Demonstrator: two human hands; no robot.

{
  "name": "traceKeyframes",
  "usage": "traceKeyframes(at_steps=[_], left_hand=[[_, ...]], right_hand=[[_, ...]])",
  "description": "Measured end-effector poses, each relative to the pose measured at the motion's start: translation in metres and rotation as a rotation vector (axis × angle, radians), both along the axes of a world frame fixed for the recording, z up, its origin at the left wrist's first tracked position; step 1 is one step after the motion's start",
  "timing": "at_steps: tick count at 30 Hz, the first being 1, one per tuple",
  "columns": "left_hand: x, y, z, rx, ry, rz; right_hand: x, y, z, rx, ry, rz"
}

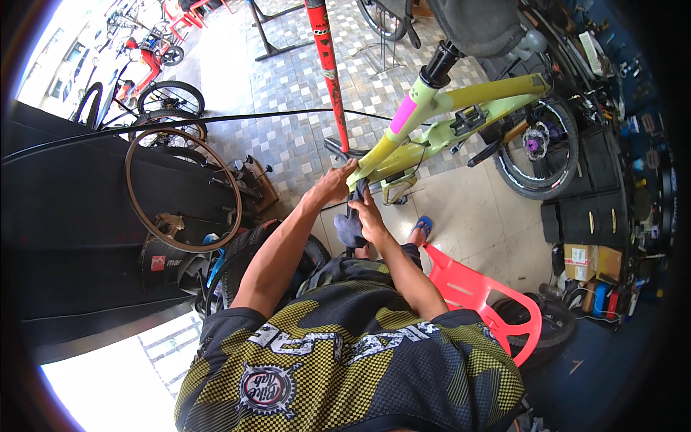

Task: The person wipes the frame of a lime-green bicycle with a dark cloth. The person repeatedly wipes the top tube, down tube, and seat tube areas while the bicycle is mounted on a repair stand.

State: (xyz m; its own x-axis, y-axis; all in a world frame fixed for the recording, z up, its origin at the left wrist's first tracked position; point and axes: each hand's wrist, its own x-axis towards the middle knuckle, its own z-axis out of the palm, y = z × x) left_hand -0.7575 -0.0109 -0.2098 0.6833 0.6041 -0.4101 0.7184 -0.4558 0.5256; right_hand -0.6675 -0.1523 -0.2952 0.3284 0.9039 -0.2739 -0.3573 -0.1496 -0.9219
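A yellow-green bicycle frame (pixel 425 140) with a pink patch stands in front of me, its near end at my hands. My left hand (pixel 332 183) is closed against the left side of that near end, one finger lying along the tube. Just right of it, my right hand (pixel 368 216) is wrapped round a dark grey cloth (pixel 350 229). The cloth presses up against the frame's end and hangs down below my fingers. My fingertips on the frame's far side are hidden.
A red post (pixel 330 79) rises beyond the frame, and a black cable (pixel 237 117) crosses at left. A brown-rimmed wheel (pixel 129 189) leans at left. Right of me stands a red plastic chair (pixel 471 284). The bicycle's wheel (pixel 536 147) and cardboard boxes (pixel 580 261) are farther right.
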Motion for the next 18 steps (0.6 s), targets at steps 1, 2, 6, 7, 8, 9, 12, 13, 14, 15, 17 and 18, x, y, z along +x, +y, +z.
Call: traceKeyframes(at_steps=[1, 2, 6, 7, 8, 9, 12, 13, 14, 15, 17, 18], left_hand=[[0.001, 0.000, 0.004, -0.002, 0.010, -0.003], [-0.003, 0.000, -0.001, 0.030, -0.023, -0.013], [-0.008, 0.003, -0.018, 0.016, -0.113, 0.001], [-0.007, 0.002, -0.016, -0.027, -0.128, 0.024], [-0.007, 0.000, -0.013, -0.038, -0.118, 0.027], [-0.007, 0.000, -0.009, -0.042, -0.101, 0.023], [-0.007, 0.003, -0.007, -0.033, -0.078, 0.017], [-0.007, 0.004, -0.007, -0.044, -0.082, 0.020], [-0.007, 0.004, -0.007, -0.055, -0.085, 0.024], [-0.006, 0.005, -0.004, -0.047, -0.089, 0.037], [-0.003, 0.002, 0.000, -0.049, -0.056, 0.027], [-0.005, 0.001, 0.000, -0.046, -0.038, 0.030]], right_hand=[[0.001, -0.005, -0.035, 0.135, -0.494, 0.018], [0.008, -0.006, -0.045, 0.227, -0.922, 0.114], [0.030, -0.012, -0.002, 0.005, -0.997, 0.195], [0.040, -0.013, 0.012, 0.037, -1.090, 0.255], [0.046, -0.013, 0.008, 0.011, -1.200, 0.314], [0.053, -0.014, 0.018, 0.019, -1.268, 0.347], [0.071, -0.010, 0.028, 0.091, -1.404, 0.438], [0.076, -0.007, 0.031, 0.113, -1.414, 0.478], [0.080, -0.005, 0.033, 0.135, -1.423, 0.518], [0.086, -0.002, 0.033, 0.123, -1.458, 0.552], [0.095, -0.006, 0.035, 0.129, -1.476, 0.626], [0.095, -0.006, 0.040, 0.140, -1.485, 0.666]])
